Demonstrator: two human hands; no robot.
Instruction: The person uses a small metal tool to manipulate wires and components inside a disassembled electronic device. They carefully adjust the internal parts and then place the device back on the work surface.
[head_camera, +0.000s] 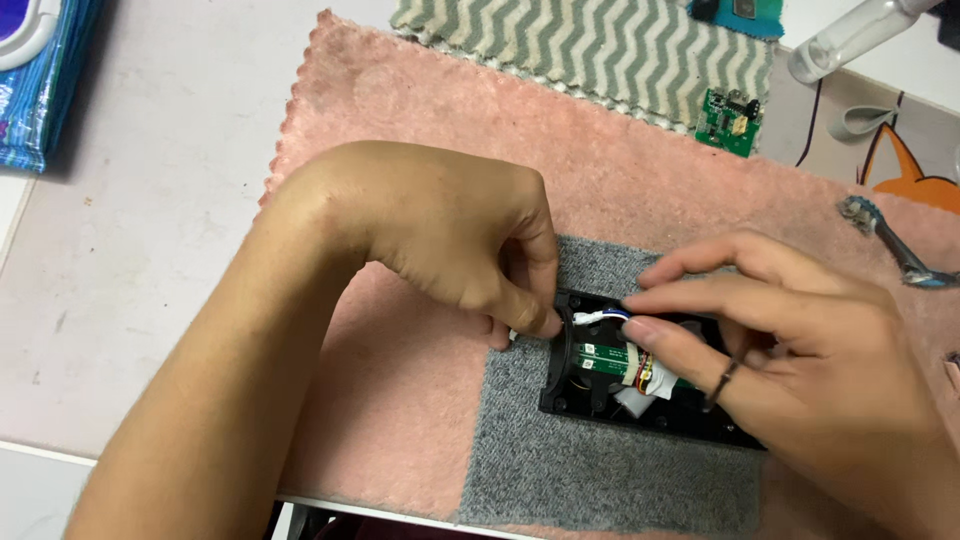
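**A:** What lies closest to the person?

**B:** A grey cloth (600, 470) spread over a pink towel (420, 420), both reaching the near table edge. On the grey cloth sits an open black casing (575, 385) with a green circuit board (600, 355) and a bundle of coloured wires (645, 375) inside.

**A:** And where is the casing relative to the fingers?

**B:** Right under them. The left hand (450, 230) comes in from the left, its fingers curled and pressed together at the casing's left rim, pinching the end of a small white wire lead (590, 317). The right hand (800, 350) covers the casing's right half; its thumb and forefinger close on the same lead from the right, the other fingers loosely spread above. A ring shows on one finger. Whether the right fingertips truly grip the lead or only touch it, I cannot tell.

**A:** Farther off?

**B:** Near the towel's right edge lies a small blue-handled tool (895, 245). Beyond, a green-and-white zigzag cloth (590, 50) carries a second small green board (730, 120) at its corner. A clear plastic bottle (850, 40) lies at the far right, and a blue packet (45, 80) at the far left.
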